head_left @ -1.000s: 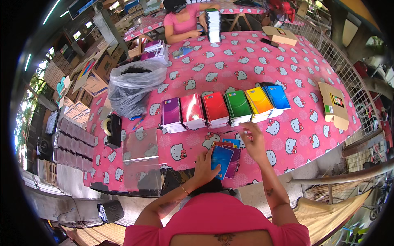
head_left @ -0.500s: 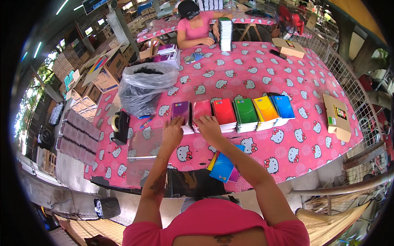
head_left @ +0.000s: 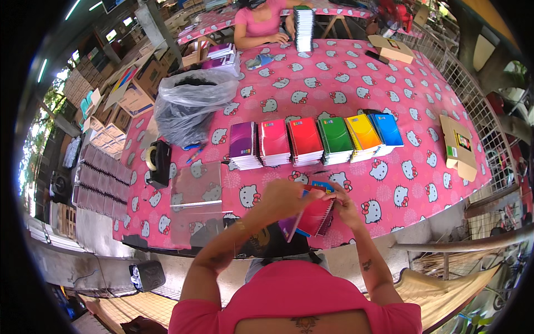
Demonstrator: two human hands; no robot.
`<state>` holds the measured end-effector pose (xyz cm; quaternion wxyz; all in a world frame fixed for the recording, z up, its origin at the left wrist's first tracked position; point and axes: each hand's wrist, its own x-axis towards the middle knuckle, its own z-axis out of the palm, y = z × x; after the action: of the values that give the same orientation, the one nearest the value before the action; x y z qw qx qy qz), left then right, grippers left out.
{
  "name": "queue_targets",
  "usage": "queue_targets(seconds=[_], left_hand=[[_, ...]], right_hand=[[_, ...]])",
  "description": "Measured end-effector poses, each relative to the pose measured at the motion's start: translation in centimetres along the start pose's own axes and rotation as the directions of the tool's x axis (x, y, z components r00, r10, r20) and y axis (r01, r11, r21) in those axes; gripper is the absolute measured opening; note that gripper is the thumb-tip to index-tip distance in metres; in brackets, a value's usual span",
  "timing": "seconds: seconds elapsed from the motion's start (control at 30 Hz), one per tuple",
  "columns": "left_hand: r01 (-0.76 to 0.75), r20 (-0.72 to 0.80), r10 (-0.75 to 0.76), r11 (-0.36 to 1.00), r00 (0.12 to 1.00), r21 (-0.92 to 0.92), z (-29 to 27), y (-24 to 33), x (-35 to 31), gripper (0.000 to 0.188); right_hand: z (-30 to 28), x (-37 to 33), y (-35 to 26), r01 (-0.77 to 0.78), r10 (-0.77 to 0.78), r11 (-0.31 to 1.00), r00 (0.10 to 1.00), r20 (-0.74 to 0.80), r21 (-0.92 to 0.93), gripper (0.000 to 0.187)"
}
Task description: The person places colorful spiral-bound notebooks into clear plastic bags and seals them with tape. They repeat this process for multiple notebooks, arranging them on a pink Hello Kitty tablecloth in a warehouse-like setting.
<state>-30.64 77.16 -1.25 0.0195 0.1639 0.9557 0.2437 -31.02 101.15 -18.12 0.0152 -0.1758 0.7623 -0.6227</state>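
Note:
At the table's near edge, both hands are on a small bunch of spiral notebooks tilted up and fanned. A red notebook [head_left: 317,215] faces up, a purple one [head_left: 288,227] sticks out at its left, and blue shows behind. My right hand [head_left: 346,206] grips the spiral side near the top. My left hand [head_left: 281,199], slightly blurred, closes on the upper left corner; its fingertips are partly hidden. Beyond stand short stacks of notebooks in a row: purple [head_left: 242,139], pink [head_left: 275,137], red [head_left: 305,136], green [head_left: 335,135], yellow [head_left: 362,133] and blue [head_left: 387,131].
To the left are a tape dispenser [head_left: 159,164], clear plastic sheets [head_left: 196,186], pens [head_left: 194,153] and a grey plastic bag [head_left: 192,106]. A flattened cardboard box [head_left: 457,147] lies right. Across the table a person [head_left: 261,25] sits near a tall notebook stack [head_left: 303,30].
Both hands have left the purple and pink stacks and come back toward me. The notebooks that lay on the table at the near edge are now lifted and tilted between them.

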Motion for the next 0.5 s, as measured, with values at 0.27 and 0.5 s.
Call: queue_targets(seconds=[0.27,0.5], left_hand=[[0.041,-0.311,-0.134,0.956,0.941,-0.289,10.6,-6.4,-1.9,0.056],[0.32,0.171,-0.325,0.487,0.93,-0.813,12.8,-9.4,-5.4,0.047]], right_hand=[[5.4,-4.3,-3.7,-0.412,0.645,0.72,0.694,-0.319,0.558,0.064],[10.5,-1.1,-5.3,-0.422,0.542,0.76,0.832,-0.123,0.494,0.046]])
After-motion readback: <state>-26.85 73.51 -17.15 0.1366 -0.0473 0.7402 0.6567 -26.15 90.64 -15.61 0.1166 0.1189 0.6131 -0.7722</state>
